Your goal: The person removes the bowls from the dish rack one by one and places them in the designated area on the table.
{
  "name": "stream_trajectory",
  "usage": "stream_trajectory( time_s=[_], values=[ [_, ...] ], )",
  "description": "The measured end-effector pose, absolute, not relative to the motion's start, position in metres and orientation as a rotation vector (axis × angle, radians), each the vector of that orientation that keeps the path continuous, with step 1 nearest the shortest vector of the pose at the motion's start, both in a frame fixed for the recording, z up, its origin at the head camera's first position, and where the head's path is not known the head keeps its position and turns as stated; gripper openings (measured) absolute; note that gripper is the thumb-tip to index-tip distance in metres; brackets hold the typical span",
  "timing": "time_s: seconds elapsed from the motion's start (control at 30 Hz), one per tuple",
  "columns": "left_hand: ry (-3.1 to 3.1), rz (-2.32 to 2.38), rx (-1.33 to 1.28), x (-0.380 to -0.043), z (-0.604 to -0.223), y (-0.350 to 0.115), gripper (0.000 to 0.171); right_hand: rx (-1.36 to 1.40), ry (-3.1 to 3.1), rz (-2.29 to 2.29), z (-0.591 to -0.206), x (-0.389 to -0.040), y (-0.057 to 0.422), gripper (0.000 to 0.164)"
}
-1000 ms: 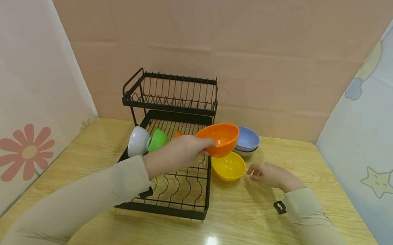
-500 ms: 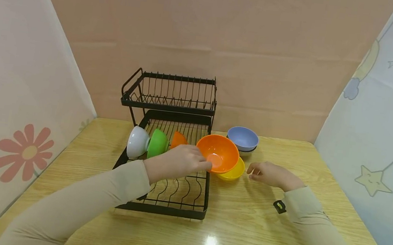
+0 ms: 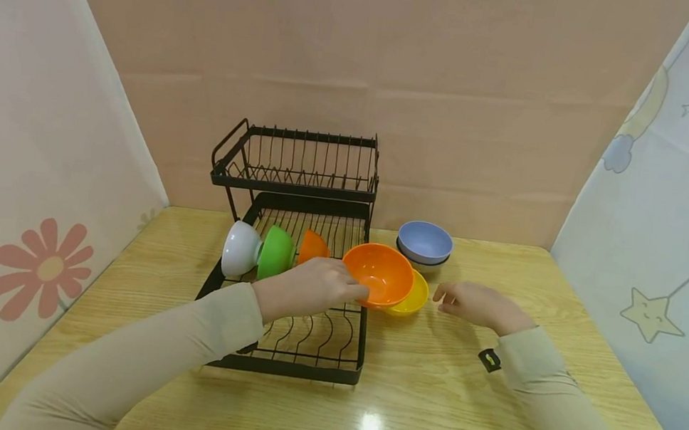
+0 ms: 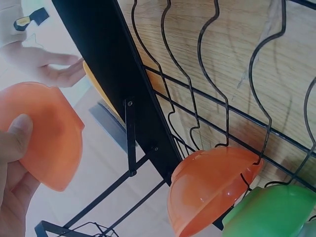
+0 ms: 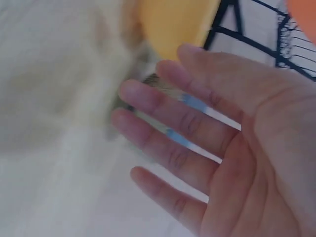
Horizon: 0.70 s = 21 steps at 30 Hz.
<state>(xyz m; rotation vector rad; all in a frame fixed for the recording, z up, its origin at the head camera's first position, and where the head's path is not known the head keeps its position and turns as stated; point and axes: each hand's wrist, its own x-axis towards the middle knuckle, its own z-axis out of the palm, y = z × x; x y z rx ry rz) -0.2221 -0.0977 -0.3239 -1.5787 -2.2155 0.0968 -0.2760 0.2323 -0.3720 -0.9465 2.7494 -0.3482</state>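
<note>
Thumb [image 4: 20,132] and fingers [image 4: 20,195] of the left hand [image 3: 310,284] pinch the orange bowl [image 3: 381,274] at the right edge of the black rack [image 3: 293,369], arm [image 3: 153,353] reaching in from near left; the right hand [image 3: 474,305], 4 fingers spread, loosely bent, is just right of the yellow bowl [image 3: 416,300].

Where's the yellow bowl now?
In the head view, the yellow bowl sits right of the black rack, beside the right hand, partly hidden by the held orange bowl.
</note>
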Motion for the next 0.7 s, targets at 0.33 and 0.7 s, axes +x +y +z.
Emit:
stream_trajectory(
  time_s=[0.33,0.7],
  values=[
    [-2.213,0.103,-1.57,-0.224,-0.325,-0.097,0.013,-1.106,3.233,0.034,-0.32,-0.235,0.199,0.035],
    [-2.223,0.086,-1.566,-0.225,-0.326,-0.097,0.014,-1.657,3.177,-0.278,-0.309,-0.213,0.17,0.063]
  ],
)
